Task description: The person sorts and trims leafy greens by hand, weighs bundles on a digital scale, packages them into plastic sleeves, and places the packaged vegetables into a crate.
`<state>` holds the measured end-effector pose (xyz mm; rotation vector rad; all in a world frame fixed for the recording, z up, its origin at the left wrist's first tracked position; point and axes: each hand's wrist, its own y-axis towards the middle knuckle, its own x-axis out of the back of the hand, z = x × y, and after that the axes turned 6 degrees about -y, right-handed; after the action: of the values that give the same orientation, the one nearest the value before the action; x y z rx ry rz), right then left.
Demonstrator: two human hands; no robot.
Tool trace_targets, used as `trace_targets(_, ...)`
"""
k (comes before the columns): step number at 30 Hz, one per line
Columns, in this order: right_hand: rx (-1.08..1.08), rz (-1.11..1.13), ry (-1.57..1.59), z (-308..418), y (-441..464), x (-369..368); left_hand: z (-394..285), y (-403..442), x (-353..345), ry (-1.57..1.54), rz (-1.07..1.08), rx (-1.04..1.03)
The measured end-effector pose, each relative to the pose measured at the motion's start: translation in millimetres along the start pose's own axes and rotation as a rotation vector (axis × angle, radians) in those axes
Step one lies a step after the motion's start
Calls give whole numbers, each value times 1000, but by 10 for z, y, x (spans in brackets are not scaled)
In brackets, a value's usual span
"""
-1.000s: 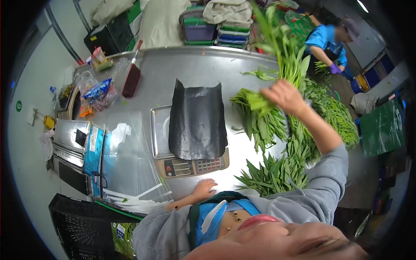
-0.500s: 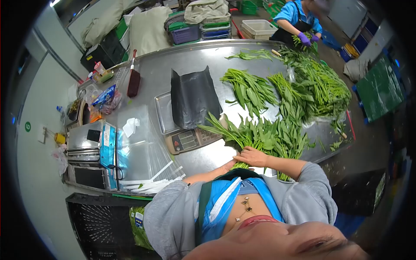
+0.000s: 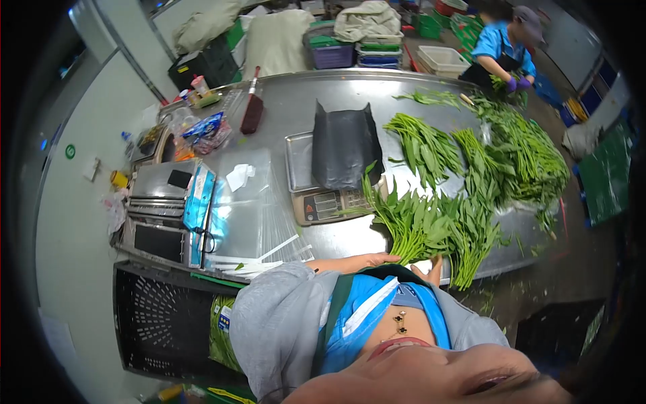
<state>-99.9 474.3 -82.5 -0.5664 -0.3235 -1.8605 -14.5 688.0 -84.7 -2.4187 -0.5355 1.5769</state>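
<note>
My left hand (image 3: 378, 260) is at the lower stem ends of a bunch of leafy greens (image 3: 416, 232) near the table's front edge, its fingertips against the stems. My right hand (image 3: 429, 271) is on the right side of the same stem ends, thumb raised. Both hands hold the bunch between them, with its leaves pointing away from me. Close beyond it is a weighing scale (image 3: 331, 206), and a black curved sheet (image 3: 347, 149) stands on its pan. More greens (image 3: 471, 236) lie just right of the bunch.
Loose greens (image 3: 422, 149) and a large pile (image 3: 528, 158) lie on the metal table (image 3: 282, 94). At left are clear plastic bags (image 3: 252, 202), a wrapping machine (image 3: 165, 212), a brush (image 3: 252, 113) and a black crate (image 3: 161, 316). A co-worker (image 3: 501, 57) in purple gloves stands back right.
My right hand has come from the far greens to the near stems. My left hand has moved from beside the scale to the bunch, now near the front edge. The view has shifted.
</note>
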Motion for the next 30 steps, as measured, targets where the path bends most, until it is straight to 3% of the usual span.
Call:
trace_targets(2, -487, 418, 371, -61, 82, -106, -8, 51, -10, 67, -35, -7)
trace_targets(3, -485, 638, 414, -57, 155, -124, -18, 96, -31, 103, -56, -10)
trace_targets(4, -634, 769, 709, -51, 186, -202, -9, 148, -45, 130, -75, -8)
trace_targets(6, -819, 785, 916, 466, 201, -141, 38, 251, -47, 182, -102, -11)
trace_targets(11, -519, 948, 1071, 373, 373, -230, 70, 186, -141, 57, -165, -35)
trace_targets(12, -463, 961, 1044, 405, 364, -236, 93, 209, -54, 44, -163, 52)
trace_targets(13, -411, 913, 1017, 437, 359, -227, 124, 229, 32, 33, -160, 139)
trace_targets(17, -243, 702, 942, 688, 346, -205, 141, 168, -167, 95, -231, 97)
trace_targets(19, -151, 709, 868, 692, 370, -164, 205, 173, -176, 369, -307, -195)
trace_targets(23, 26, 699, 739, 829, 311, -59, 263, 210, -9, 709, -305, -144)
trace_targets(25, 53, 683, 733, 884, 280, 22, 191, 100, -253, 855, -258, -251)
trace_targets(27, 232, 750, 650, 906, 281, 96, 311, 254, -106, 937, -215, -353)
trace_targets(29, 234, 804, 652, 915, 286, 140, 389, 331, -18, 1082, -168, -506)
trace_targets(30, 240, 857, 651, 915, 273, 159, 406, 338, -17, 1115, -203, -479)
